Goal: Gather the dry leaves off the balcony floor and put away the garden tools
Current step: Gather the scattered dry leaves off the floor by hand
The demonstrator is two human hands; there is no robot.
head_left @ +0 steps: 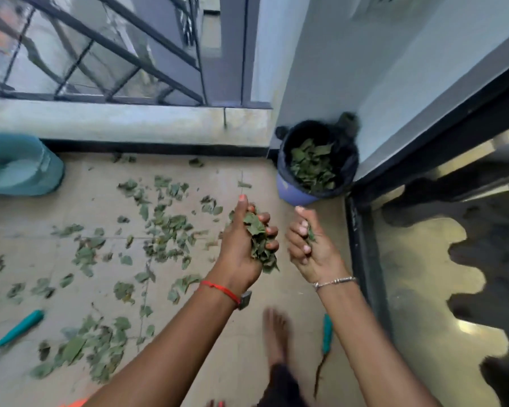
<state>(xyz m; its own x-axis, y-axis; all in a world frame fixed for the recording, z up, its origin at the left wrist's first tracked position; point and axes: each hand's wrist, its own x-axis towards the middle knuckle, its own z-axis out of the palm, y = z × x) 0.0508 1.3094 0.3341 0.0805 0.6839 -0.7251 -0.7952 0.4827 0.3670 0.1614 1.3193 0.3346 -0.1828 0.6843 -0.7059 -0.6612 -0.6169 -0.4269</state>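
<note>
My left hand [244, 245] is closed around a thick bunch of dry leaves [259, 242], held above the floor. My right hand [309, 248] sits beside it, fingers curled on a few leaves [310, 235]. Both hands hover a short way in front of a blue bin with a black liner [294, 192], which stands in the corner and has leaves inside [312, 165]. Many loose dry leaves [162, 227] lie scattered over the tiled floor. A teal-handled garden tool [21, 327] lies at the lower left, and another teal-handled tool [326, 333] lies under my right forearm.
A teal bucket [18, 165] stands at the left by the low parapet wall [130, 118] with its metal railing. A dark sliding door frame [362, 259] runs along the right. My bare foot [274, 336] rests on the tiles between my arms.
</note>
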